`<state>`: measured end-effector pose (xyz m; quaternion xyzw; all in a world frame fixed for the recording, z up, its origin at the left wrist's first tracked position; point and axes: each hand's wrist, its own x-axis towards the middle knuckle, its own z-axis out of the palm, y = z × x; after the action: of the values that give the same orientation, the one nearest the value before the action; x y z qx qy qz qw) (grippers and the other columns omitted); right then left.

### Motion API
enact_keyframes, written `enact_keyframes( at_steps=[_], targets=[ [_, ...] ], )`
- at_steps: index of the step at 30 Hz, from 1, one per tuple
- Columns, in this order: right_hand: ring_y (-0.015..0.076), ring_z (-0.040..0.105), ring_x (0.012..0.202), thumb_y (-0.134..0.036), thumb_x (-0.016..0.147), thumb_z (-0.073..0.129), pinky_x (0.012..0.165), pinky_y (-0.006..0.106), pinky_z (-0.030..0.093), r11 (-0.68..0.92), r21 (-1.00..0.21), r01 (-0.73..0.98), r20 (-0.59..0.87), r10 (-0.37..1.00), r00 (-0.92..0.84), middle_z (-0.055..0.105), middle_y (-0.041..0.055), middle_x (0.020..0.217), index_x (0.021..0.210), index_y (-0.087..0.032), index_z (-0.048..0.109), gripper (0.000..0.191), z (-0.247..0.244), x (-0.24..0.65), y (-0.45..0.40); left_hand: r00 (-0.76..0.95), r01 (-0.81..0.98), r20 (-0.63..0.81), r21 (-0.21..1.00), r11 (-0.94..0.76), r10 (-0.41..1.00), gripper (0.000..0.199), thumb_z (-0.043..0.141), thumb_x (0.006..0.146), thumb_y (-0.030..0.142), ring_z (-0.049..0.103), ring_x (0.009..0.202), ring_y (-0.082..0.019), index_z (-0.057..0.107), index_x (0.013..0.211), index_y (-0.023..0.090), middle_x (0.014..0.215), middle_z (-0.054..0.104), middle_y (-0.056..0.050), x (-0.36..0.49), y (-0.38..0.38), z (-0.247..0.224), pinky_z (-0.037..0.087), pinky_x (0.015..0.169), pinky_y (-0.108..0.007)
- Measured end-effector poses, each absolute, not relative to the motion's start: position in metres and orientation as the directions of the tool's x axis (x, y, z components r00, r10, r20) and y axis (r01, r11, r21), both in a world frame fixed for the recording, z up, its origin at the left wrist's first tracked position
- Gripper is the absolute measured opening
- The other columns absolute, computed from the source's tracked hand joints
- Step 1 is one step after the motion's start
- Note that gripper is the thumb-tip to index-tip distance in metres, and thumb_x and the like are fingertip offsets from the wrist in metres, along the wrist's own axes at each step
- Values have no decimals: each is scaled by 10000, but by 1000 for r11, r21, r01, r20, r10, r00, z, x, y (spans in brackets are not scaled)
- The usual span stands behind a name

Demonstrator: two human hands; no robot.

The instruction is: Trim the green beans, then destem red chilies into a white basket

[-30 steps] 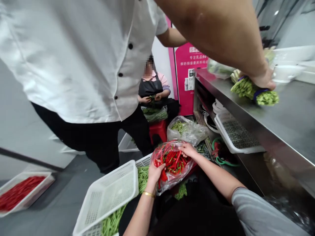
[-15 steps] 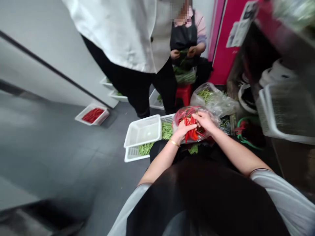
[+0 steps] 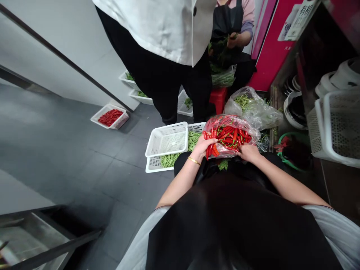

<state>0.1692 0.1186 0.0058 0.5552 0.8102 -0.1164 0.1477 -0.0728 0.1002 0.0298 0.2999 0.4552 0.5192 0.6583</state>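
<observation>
A clear plastic bag full of red chili peppers with green stems sits at my lap. My left hand, a gold bangle at its wrist, is closed round a bunch of red chilies at the bag's left side. At the near right edge of the bag, my right hand has its fingers curled in among the peppers and plastic. What its fingertips pinch is hidden.
Left of the bag, a white basket rests over another holding green beans. A basket of red chilies stands on the floor. A person in white stands ahead; another sits behind, handling greens. Stacked baskets are at right.
My right hand has moved away from the left hand, right and down to the bag's near edge, uncovering the peppers. My left hand still holds its bunch. The view has shifted.
</observation>
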Motion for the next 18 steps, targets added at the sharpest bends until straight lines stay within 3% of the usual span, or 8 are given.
enact_keyframes(
  at_steps=[3,6,8,11,15,18],
  targets=[
    [290,679,934,-377,975,471,728,335,483,439,-43,897,-358,832,-424,702,188,1028,1028,-139,696,332,1,170,116,97,-241,-171,952,190,980,343,814,551,204,575,633,-132,561,779,169,678,608,19,-54,102,31,472,711,-291],
    [263,677,872,-400,985,442,730,316,461,465,-112,878,-255,841,-478,721,162,948,931,-145,693,362,20,172,129,169,37,-33,999,27,985,340,796,514,133,522,682,-129,568,763,176,687,568,42,-35,106,33,418,738,-262],
    [226,664,820,-383,973,461,721,291,441,485,-236,842,-165,834,-527,722,126,898,850,-159,672,331,36,174,139,225,160,29,985,-66,974,318,779,507,112,480,674,-126,558,726,179,672,531,49,-29,113,36,388,724,-255],
    [163,606,663,-404,941,490,638,259,419,478,-529,701,-25,817,-576,673,43,711,728,-180,610,332,54,172,151,270,207,109,964,-169,957,301,776,538,153,463,682,-127,551,736,176,694,517,43,-30,128,41,378,721,-257],
    [106,461,420,-589,899,500,448,229,374,242,-899,365,32,868,-496,492,-49,468,675,-202,519,447,62,156,157,207,167,190,960,-227,960,358,781,598,250,495,719,-131,540,850,168,775,563,24,-37,147,48,406,742,-270],
    [73,359,340,-683,802,603,353,219,342,33,-996,77,-5,893,-451,394,-83,438,645,-214,462,514,70,132,151,148,123,158,976,-177,976,400,801,619,311,538,757,-140,542,883,159,814,604,2,-42,148,52,432,789,-291]
  ],
)
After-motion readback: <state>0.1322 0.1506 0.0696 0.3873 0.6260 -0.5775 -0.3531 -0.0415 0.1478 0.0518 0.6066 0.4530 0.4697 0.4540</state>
